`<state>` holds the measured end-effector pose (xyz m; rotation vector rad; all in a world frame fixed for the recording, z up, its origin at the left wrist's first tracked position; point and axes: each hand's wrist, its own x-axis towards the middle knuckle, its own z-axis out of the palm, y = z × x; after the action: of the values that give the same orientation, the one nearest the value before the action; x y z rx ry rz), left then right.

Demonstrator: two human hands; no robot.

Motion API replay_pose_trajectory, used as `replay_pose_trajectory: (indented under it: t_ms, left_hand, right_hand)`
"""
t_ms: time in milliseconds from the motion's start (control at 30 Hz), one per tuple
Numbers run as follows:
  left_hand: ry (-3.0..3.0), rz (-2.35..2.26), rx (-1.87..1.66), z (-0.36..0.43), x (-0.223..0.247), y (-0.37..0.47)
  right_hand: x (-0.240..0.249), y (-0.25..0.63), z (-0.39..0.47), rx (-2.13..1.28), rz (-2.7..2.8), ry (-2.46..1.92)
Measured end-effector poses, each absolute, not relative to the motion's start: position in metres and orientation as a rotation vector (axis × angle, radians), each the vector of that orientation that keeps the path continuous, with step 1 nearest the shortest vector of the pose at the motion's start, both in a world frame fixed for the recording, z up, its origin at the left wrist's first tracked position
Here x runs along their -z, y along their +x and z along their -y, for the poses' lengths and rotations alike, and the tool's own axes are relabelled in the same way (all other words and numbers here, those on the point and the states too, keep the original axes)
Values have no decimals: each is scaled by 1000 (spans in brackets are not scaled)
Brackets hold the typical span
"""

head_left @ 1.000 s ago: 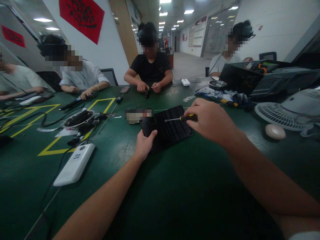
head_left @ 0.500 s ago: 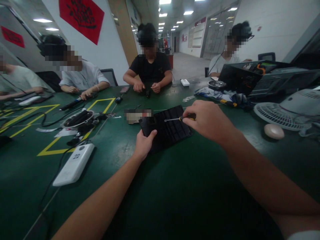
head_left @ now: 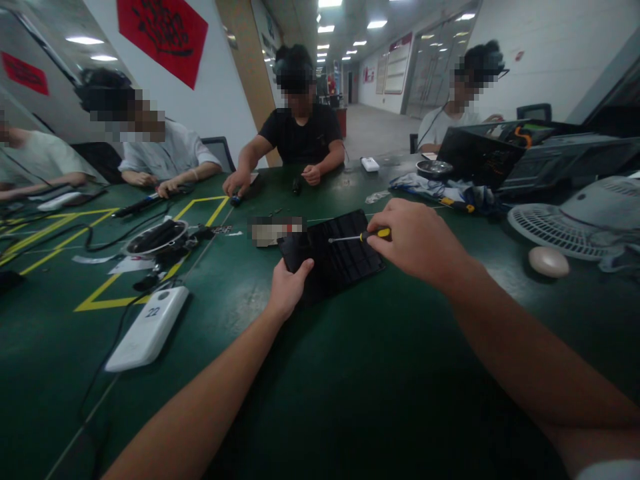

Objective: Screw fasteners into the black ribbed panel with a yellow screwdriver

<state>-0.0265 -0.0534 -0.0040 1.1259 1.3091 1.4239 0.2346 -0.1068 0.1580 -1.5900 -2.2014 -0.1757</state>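
My left hand grips the near left edge of a flat black rectangular panel, thumb on top and the other fingers mostly hidden. Pinched in my right hand is a screwdriver with a yellow and black handle. Its thin metal shaft points left over the panel, and a small round bit shows at the tip. Whether the tip touches the panel I cannot tell. Just behind the panel's left corner lies a pale box-like object, partly blurred out.
To the left are a white power bank marked 22 and a metal bowl of black parts. On the right stand a white fan, a pale oval object, cloth and an open computer case. Several people sit around the green table.
My right hand has turned slightly, showing more of the screwdriver's yellow handle. The person opposite has reached one hand to the left, onto a small dark object. My left hand stays put.
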Motion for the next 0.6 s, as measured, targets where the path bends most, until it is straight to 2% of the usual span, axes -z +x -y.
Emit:
replay_pose_trajectory:
  t_ms: [600]
  left_hand:
    - [1147,-1328,-1421,56,0,-24]
  right_hand:
    - [-156,234,106,192,2157,-1572]
